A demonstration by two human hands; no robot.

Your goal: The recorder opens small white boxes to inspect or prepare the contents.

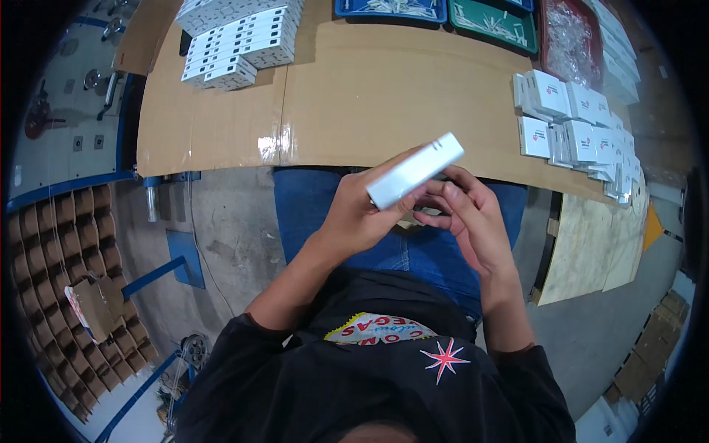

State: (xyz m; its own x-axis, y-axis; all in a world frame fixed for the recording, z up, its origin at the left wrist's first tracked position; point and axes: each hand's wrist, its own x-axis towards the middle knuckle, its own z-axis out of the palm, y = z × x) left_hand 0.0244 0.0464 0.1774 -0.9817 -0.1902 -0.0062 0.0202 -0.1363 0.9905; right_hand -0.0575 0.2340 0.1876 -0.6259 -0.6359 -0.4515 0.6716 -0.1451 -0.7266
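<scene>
left hand (354, 218) — grip pinching white box (415, 170) | right hand (469, 218) — fingers curled beneath box

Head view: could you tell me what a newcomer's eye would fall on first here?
First, the long white box at the centre, gripped by the left hand with the right hand at its lower end. Next, the stacks of white boxes at the far left of the cardboard-covered table, and more small boxes on its right.
</scene>
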